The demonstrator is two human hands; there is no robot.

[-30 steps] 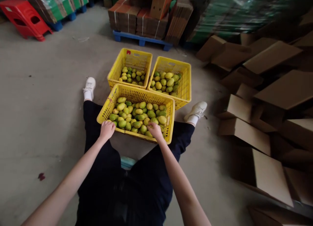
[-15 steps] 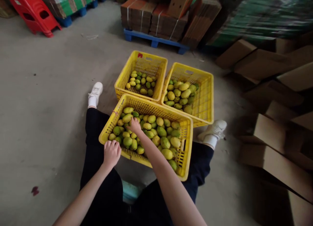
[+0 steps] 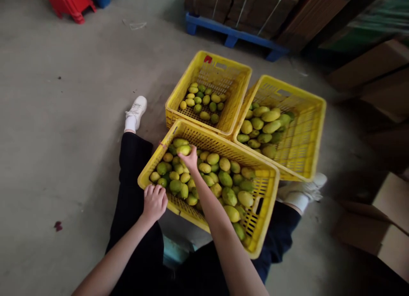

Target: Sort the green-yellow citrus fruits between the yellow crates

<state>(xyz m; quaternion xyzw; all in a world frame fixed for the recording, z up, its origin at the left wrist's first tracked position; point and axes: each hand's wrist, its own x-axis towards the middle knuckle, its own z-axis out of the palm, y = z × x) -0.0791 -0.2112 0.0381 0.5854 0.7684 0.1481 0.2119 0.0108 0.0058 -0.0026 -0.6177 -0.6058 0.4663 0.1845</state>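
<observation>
Between my legs stands a yellow plastic crate (image 3: 271, 193), filled with green and yellow lemons (image 3: 225, 178). My right hand (image 3: 190, 158) is closed round a yellow-green lemon (image 3: 183, 150), just above the others at the crate's far left. The fingers of my left hand (image 3: 155, 201) curl over the near left rim of this crate. Touching its far side are a back left crate (image 3: 171, 108) with a thin layer of smaller lemons and a back right crate (image 3: 306, 134) with larger lemons heaped toward its left.
A blue pallet (image 3: 230, 36) bearing stacked flat cardboard stands behind the crates. Open cardboard boxes (image 3: 393, 202) lie along the right. A red plastic stool (image 3: 72, 4) is at the far left. My white shoes (image 3: 136, 110) flank the crates on the grey floor.
My right hand has risen from among the lemons with one lemon in its fingers. My left hand stays on the rim. The view has tilted down and come closer to the crates.
</observation>
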